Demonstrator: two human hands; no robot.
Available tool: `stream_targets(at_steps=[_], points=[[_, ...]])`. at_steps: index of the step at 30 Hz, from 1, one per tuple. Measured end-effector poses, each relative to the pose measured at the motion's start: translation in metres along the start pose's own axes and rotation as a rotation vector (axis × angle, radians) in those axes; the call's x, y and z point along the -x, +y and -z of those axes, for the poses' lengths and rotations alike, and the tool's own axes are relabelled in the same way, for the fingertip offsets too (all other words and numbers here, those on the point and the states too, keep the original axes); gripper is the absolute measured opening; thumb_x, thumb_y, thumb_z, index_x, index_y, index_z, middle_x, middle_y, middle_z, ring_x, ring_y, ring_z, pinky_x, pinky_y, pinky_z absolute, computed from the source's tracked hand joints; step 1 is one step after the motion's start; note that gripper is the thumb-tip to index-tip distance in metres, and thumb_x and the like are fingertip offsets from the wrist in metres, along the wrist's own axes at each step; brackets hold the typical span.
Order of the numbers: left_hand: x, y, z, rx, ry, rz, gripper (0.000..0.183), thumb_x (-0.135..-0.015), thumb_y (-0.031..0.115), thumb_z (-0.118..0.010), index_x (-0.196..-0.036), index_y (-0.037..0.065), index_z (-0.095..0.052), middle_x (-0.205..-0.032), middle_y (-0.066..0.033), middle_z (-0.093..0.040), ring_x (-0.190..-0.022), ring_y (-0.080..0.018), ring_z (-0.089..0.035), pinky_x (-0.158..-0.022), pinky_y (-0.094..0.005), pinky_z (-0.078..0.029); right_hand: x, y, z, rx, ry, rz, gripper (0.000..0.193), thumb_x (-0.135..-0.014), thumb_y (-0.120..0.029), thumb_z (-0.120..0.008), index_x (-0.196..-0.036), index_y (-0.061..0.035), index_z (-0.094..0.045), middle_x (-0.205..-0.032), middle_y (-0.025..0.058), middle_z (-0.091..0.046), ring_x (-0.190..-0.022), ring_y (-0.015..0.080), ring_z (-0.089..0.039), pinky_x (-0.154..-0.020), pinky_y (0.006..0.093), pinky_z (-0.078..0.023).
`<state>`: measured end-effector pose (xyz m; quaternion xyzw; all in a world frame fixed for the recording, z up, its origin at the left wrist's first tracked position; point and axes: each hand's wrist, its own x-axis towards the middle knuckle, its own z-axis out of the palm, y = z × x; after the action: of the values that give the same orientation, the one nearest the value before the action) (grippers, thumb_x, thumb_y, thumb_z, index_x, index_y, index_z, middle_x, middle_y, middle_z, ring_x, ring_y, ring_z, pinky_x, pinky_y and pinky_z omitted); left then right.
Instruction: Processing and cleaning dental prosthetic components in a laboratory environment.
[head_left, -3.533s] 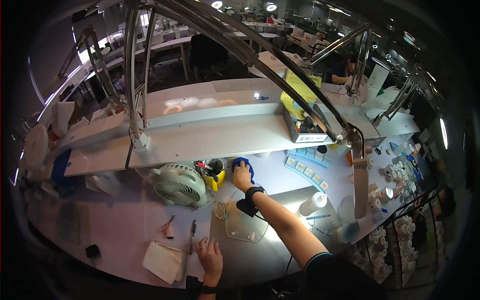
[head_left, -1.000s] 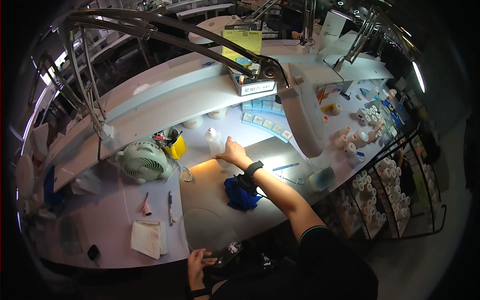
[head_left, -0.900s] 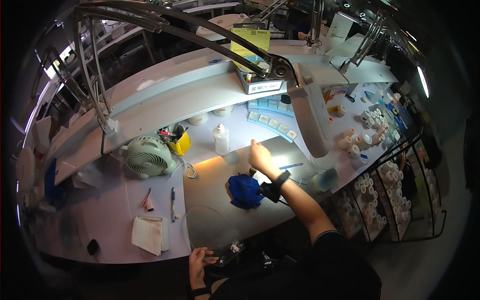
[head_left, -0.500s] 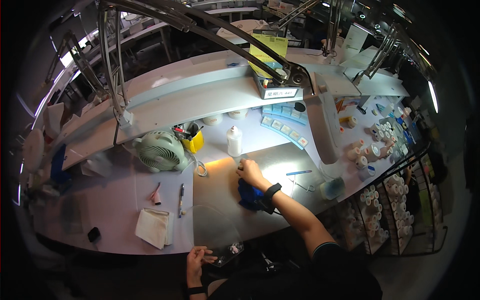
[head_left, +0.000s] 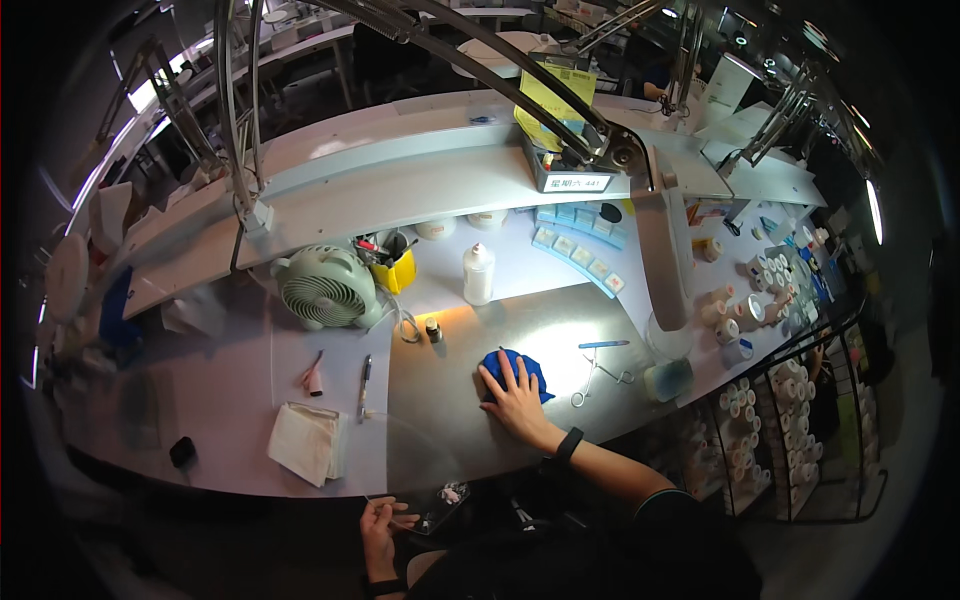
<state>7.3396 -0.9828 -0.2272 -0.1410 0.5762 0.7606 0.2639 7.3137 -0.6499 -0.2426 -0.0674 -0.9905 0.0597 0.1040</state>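
My right hand [head_left: 520, 405] lies over a crumpled blue cloth [head_left: 537, 372] on the metal sheet [head_left: 450, 390], its fingers spread. A small dark bottle [head_left: 433, 331] stands on the sheet, left of that hand. To the hand's right lie a blue-handled slim tool [head_left: 605, 345] and a scissor-handled metal clamp [head_left: 592, 382]. Below the table's front edge, my left hand [head_left: 379, 528] has its fingers closed at the edge of a clear, thin sheet-like piece. Small pale bits [head_left: 452, 492] lie at that piece's lower end. Its full outline is hard to see.
A white squeeze bottle [head_left: 478, 274], a green fan [head_left: 325, 287] and a yellow tool cup [head_left: 396, 270] stand behind. Folded white cloth [head_left: 305, 443] and a pen [head_left: 365, 386] lie left. A lamp head [head_left: 662, 255] hangs over the right side, near several white jars [head_left: 740, 310].
My right hand has moved back toward me and down onto the blue cloth. The small dark bottle now shows standing on the metal sheet. My left hand stays at the clear piece.
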Motion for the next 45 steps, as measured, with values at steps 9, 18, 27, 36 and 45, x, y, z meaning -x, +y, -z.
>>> stream_targets(at_steps=[9, 18, 27, 36, 45], points=[[0.004, 0.001, -0.010, 0.011, 0.078, -0.087, 0.016, -0.088, 0.011, -0.044, -0.096, -0.003, -0.046, -0.082, -0.0164, -0.059, -0.063, -0.0302, -0.063, -0.052, -0.0301, -0.053, -0.176, 0.125, 0.018, -0.593, 0.445, -0.283, 0.043, -0.075, -0.007, -0.059, -0.111, 0.0006, -0.037, -0.096, 0.0290, -0.053, -0.085, 0.0418, -0.055, -0.071, 0.0431, -0.045], [0.040, 0.002, -0.046, 0.015, 0.276, -0.033, 0.025, -0.090, 0.019, -0.045, -0.104, -0.002, -0.051, -0.088, -0.0134, -0.059, -0.072, -0.0237, -0.061, -0.066, -0.0315, -0.050, -0.216, 0.095, -0.040, -0.572, 0.151, -0.275, 0.043, -0.071, -0.007, -0.061, -0.104, 0.0075, -0.038, -0.103, 0.0304, -0.040, -0.089, 0.0464, -0.047, -0.080, 0.0472, -0.041], [0.025, 0.002, -0.070, 0.020, 0.351, -0.090, 0.026, -0.090, 0.019, -0.045, -0.105, -0.003, -0.050, -0.091, -0.0147, -0.058, -0.071, -0.0239, -0.061, -0.066, -0.0308, -0.049, -0.248, 0.085, -0.042, -0.401, 0.019, 0.429, 0.035, -0.081, -0.014, -0.047, -0.116, -0.0143, -0.049, -0.128, 0.0102, -0.038, -0.113, 0.0309, -0.040, -0.090, 0.0414, -0.037], [0.029, 0.008, -0.088, 0.002, 0.328, -0.049, 0.024, -0.090, 0.016, -0.045, -0.104, -0.003, -0.049, -0.090, -0.0151, -0.059, -0.072, -0.0238, -0.061, -0.065, -0.0303, -0.049, -0.235, 0.126, -0.062, -0.150, 0.127, -0.088, 0.052, -0.078, -0.027, -0.055, -0.126, -0.0190, -0.038, -0.137, 0.0124, -0.025, -0.122, 0.0431, -0.026, -0.094, 0.0571, -0.028], [0.023, 0.022, -0.099, -0.097, 0.237, -0.088, 0.022, -0.090, 0.015, -0.043, -0.101, -0.003, -0.051, -0.088, -0.0141, -0.059, -0.069, -0.0223, -0.060, -0.063, -0.0287, -0.048, -0.161, 0.141, -0.018, -0.131, -0.309, -0.475, 0.068, -0.079, -0.039, -0.055, -0.133, -0.0082, -0.027, -0.136, 0.0286, -0.016, -0.115, 0.0552, -0.027, -0.087, 0.0572, -0.036]])
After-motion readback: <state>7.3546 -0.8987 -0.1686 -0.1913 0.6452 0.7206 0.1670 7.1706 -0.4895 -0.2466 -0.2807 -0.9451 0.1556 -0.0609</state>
